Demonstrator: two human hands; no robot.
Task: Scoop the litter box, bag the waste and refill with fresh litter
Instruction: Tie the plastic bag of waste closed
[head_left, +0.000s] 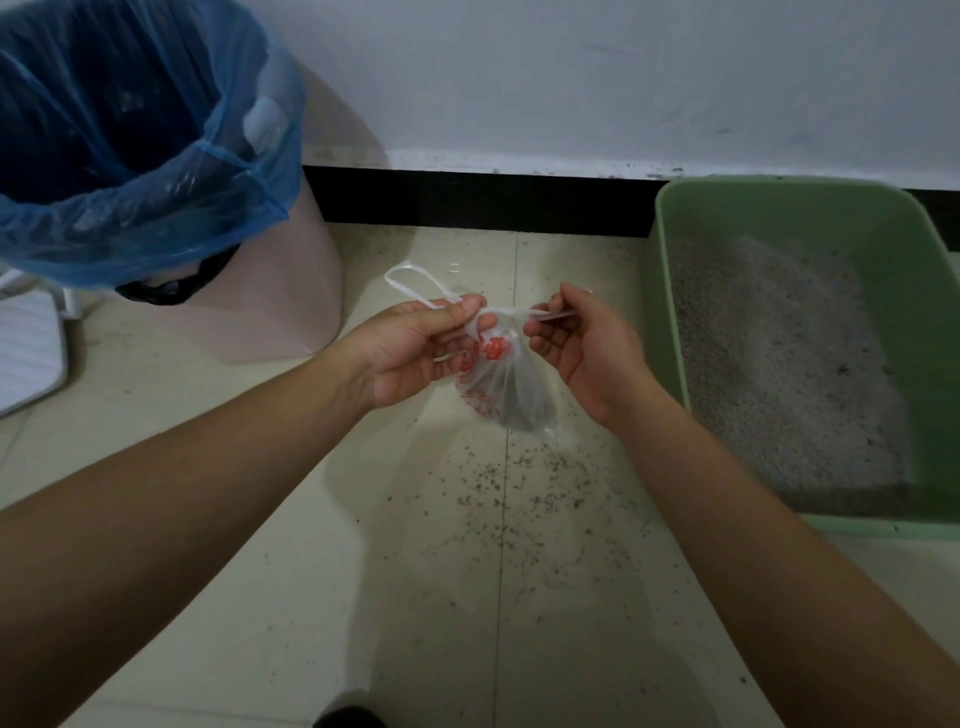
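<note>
A small clear plastic bag (506, 387) with red print hangs in the air over the floor, with dark waste at its bottom. My left hand (415, 348) pinches one handle strip at the bag's neck, and a white loop of that handle sticks up behind my fingers. My right hand (582, 345) pinches the other handle strip, pulled out to the right. The green litter box (670, 332) stands on the floor to the right, against the wall, with grey litter (789, 374) inside.
A pink bin (296, 301) lined with a blue plastic bag (145, 156) stands at the left by the wall. Loose litter grains are scattered over the cream floor tiles (483, 493) below the bag. A white object lies at the far left edge.
</note>
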